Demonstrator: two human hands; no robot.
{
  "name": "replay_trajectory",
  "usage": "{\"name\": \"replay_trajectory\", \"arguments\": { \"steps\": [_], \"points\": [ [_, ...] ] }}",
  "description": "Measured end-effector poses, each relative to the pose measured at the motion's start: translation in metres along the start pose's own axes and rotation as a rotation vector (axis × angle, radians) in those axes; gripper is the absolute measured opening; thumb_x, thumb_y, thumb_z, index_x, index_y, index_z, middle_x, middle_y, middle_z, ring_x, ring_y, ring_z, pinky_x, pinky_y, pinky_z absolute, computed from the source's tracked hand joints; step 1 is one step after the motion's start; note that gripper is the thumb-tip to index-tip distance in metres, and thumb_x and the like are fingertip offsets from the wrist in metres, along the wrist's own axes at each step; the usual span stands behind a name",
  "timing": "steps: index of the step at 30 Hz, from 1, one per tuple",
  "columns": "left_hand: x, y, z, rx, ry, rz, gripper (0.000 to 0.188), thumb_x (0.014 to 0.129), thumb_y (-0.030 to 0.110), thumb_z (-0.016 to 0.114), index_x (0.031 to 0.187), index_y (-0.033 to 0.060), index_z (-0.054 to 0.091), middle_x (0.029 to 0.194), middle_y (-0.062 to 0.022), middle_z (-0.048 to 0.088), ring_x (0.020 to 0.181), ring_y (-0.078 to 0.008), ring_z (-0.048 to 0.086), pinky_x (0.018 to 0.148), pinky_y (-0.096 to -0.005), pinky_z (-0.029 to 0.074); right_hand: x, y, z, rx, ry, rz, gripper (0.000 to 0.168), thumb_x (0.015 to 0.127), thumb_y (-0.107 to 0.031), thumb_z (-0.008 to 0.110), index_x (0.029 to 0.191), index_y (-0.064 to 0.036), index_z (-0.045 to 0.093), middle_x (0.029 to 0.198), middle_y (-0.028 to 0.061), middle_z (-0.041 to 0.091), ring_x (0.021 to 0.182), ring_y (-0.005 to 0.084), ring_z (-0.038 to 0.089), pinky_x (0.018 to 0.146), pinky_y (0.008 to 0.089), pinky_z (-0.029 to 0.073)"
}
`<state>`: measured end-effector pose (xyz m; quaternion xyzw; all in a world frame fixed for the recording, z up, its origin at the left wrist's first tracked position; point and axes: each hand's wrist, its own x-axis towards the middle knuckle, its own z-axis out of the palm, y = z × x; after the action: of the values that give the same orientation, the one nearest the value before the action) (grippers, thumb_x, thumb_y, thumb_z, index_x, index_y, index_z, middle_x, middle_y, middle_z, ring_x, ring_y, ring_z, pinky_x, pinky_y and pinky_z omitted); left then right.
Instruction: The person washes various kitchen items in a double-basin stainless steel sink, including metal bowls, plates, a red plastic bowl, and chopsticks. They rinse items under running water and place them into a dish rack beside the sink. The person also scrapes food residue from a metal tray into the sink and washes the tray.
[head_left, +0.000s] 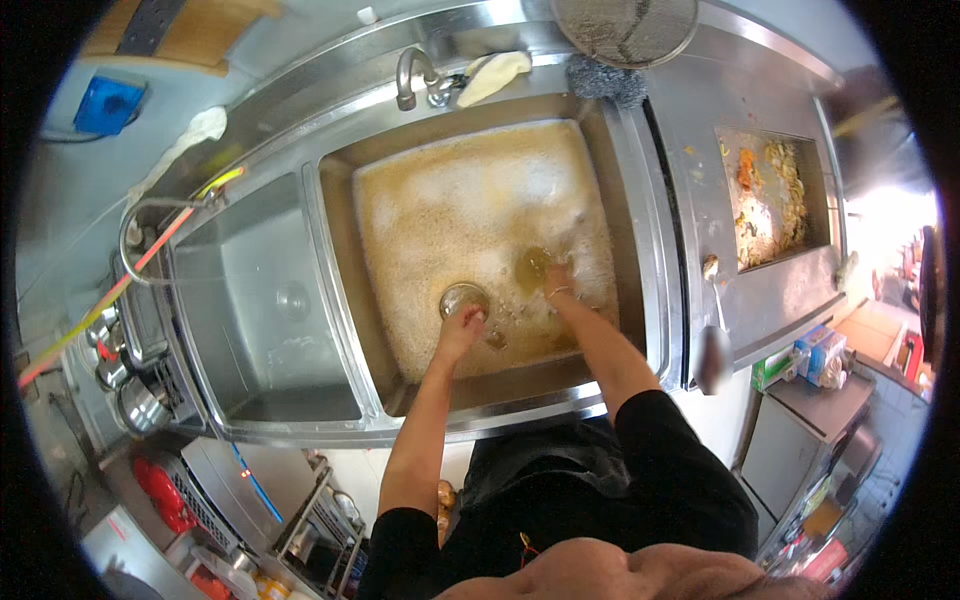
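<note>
Before me is a steel sink basin (631, 300) filled with brownish, foamy water. My left hand (466, 322) grips the near rim of a small round metal dish (453, 298) at the water's surface. Farther right, my right hand (559, 279) dips into the water, its fingers hidden under the foam. A patch of darker water (531, 268) shows beside those fingers. Whether the right hand holds anything below the surface cannot be seen.
A second basin (262, 330) adjoins on the left. Behind stand a faucet (409, 79), a pale yellow cloth (495, 77), a grey scouring pad (606, 81) and a mesh strainer (626, 26). Food scraps (784, 187) lie in the right counter's recess, near a spoon (714, 281).
</note>
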<state>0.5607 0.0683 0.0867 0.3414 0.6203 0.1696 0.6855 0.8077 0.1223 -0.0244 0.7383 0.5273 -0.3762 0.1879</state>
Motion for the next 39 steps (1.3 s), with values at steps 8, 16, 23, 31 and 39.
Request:
{"name": "replay_trajectory", "arguments": {
  "steps": [8,16,23,31,39],
  "points": [
    [0.002,0.046,0.062,-0.284,0.041,-0.477,0.071,0.087,0.053,0.049,0.137,0.0068,0.028,0.136,-0.0145,0.038,0.118,-0.0318,0.045,0.087,-0.0477,0.045,0.063,0.049,0.162,0.744,-0.505,0.210,0.041,0.092,-0.033,0.044,0.105,0.002,0.059,0.092,0.0162,0.064,0.063,0.0257,0.063,0.048,0.0394,0.050],
    [0.013,0.021,0.053,-0.605,0.061,-0.169,0.056,0.086,0.004,0.044,0.137,0.0138,0.022,0.131,-0.0099,0.040,0.114,-0.0286,0.049,0.080,-0.0449,0.054,-0.064,-0.063,-0.187,-0.096,0.032,-0.473,0.049,0.089,-0.042,0.045,0.123,-0.006,0.048,0.117,0.0190,0.054,0.101,0.0300,0.058,0.080,0.0404,0.049],
    [0.006,0.027,0.074,-0.625,0.117,-0.143,0.061,0.094,0.029,0.048,0.141,0.0235,0.010,0.142,-0.0085,0.024,0.126,-0.0294,0.034,0.086,-0.0508,0.048,0.026,-0.166,-0.327,0.061,1.079,-0.649,0.049,0.073,-0.021,0.066,0.120,-0.019,0.053,0.130,0.0161,0.041,0.118,0.0350,0.038,0.097,0.0396,0.038],
    [0.036,0.013,0.061,-0.654,0.073,-0.120,0.058,0.094,0.051,0.033,0.141,0.0253,0.010,0.141,-0.0101,0.026,0.122,-0.0305,0.040,0.088,-0.0496,0.045,-0.042,-0.096,-0.187,0.104,0.437,-0.903,0.018,0.075,-0.013,0.057,0.093,-0.010,0.056,0.089,0.0131,0.063,0.079,0.0311,0.063,0.063,0.0399,0.052],
    [0.083,-0.020,0.049,-0.738,0.100,-0.026,0.052,0.097,0.041,0.034,0.140,0.0209,0.016,0.124,-0.0154,0.046,0.103,-0.0301,0.055,0.076,-0.0463,0.053,-0.071,-0.038,-0.053,0.037,-0.129,-0.892,0.029,0.079,-0.023,0.056,0.105,-0.013,0.063,0.106,0.0110,0.061,0.104,0.0276,0.055,0.089,0.0416,0.041]
  ]
}}
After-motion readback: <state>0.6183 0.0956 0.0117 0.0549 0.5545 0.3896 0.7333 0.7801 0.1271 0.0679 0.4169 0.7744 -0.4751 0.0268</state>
